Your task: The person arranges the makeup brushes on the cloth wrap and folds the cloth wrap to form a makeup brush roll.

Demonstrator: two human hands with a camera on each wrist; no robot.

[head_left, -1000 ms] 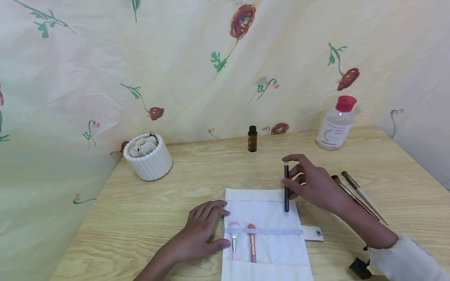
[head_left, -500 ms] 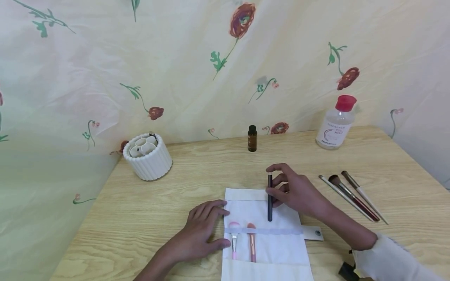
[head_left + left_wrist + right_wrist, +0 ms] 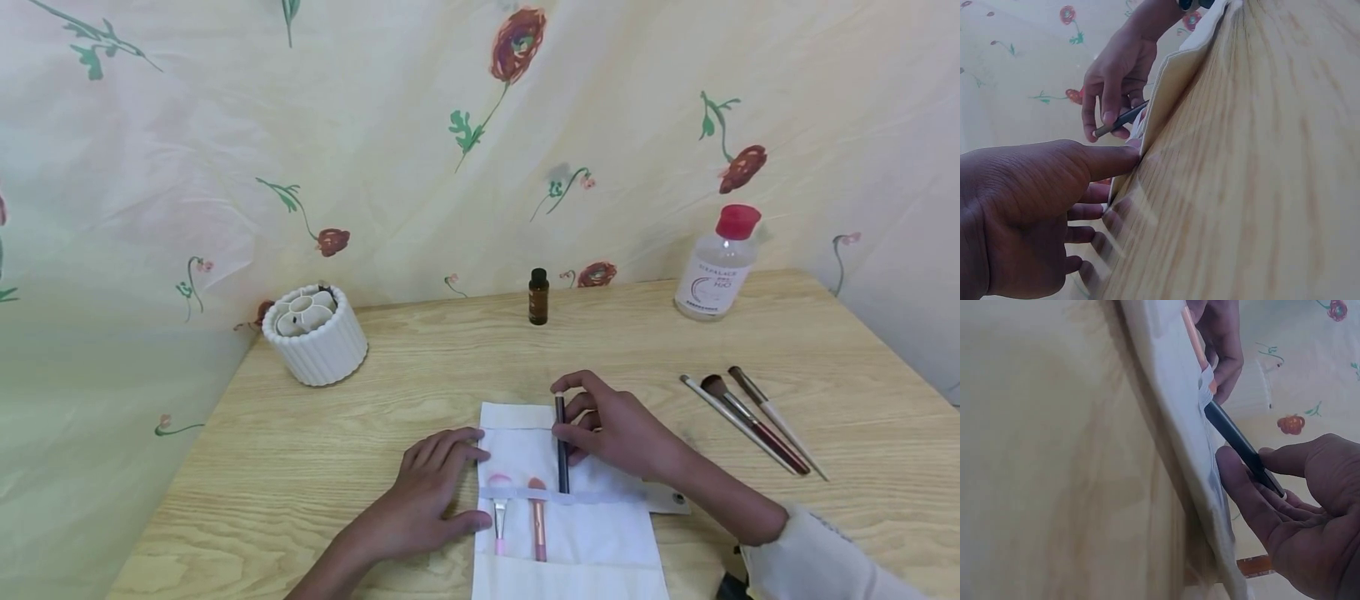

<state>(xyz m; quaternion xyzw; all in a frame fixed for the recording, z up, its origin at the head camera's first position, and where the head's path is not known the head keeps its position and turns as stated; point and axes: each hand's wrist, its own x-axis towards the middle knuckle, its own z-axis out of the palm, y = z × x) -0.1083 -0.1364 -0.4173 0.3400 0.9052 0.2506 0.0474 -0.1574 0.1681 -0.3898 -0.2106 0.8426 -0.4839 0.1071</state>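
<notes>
On the wooden table (image 3: 412,375), a white cloth holder (image 3: 607,533) is lying spread out, and a pink brush (image 3: 500,512) and a rosy brush (image 3: 538,521) are sitting side by side under its thin strip (image 3: 611,497). The right hand (image 3: 622,425) is pinching a dark stick (image 3: 562,467) between thumb and fingers, with the first finger bending over its pale top. The stick's other end is meeting the strip, just right of the rosy brush; I cannot tell if it is going under. The left hand (image 3: 431,500) is resting at the cloth's left edge, its fingers spreading loosely and gripping nothing. So two seem to be sitting in place, a third seems to be just starting, and three look left over: a pale brush (image 3: 738,425), a red-handled brush (image 3: 768,437) and a white-handled brush (image 3: 783,428) are lying close together on the table, right of the cloth.
</notes>
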